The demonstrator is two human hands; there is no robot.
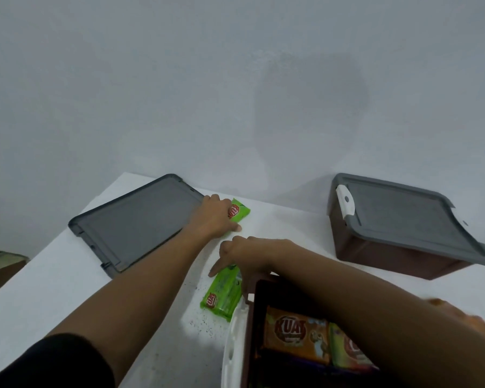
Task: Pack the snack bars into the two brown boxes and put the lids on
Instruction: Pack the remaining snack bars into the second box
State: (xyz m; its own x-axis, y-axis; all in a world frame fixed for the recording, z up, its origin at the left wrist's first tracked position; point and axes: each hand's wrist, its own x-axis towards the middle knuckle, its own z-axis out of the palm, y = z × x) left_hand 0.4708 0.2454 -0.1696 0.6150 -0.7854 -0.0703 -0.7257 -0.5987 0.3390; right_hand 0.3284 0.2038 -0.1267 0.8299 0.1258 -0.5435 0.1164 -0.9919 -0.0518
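Left hand (pixel 217 217) grips far green bar (pixel 240 211); right hand (pixel 245 253) lies on near green bar (pixel 221 298), grip can't tell
Far bar sits between loose grey lid (pixel 135 222) and bare mid table (pixel 286 219); near bar just beside open brown box (pixel 254 317) at near edge, orange bar (pixel 294 337) inside reads "KUAT"; lidded brown box (pixel 375 259) far right, well apart

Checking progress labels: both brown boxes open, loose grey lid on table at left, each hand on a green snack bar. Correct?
No: the head view shows the far brown box with its grey lid on; only the near brown box is open. The loose lid lies at left, left hand on the far green snack bar, right hand on the near green snack bar.
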